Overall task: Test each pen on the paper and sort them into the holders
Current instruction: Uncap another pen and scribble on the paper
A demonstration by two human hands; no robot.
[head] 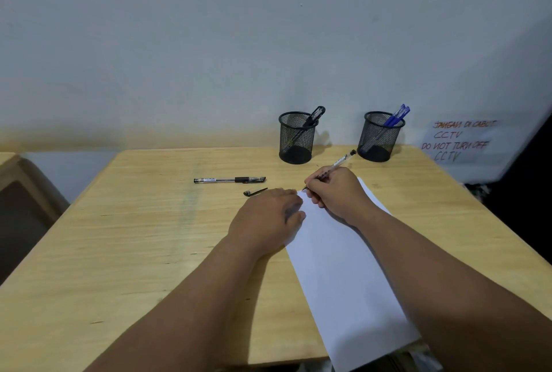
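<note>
White paper pinned flat under open left hand; right hand gripping pen, tip on far edge.

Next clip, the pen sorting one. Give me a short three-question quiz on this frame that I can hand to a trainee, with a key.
1. True or false: the right hand holds a pen with its tip at the far edge of the paper.
2. Which holder has blue pens in it? A) left holder B) right holder C) both
3. Fill in: the loose pen cap lies on the table just nearer than the ____ pen that lies flat.

Key
1. True. The left hand rests on the paper's left edge.
2. B. The left holder has a black pen.
3. Black.
</note>
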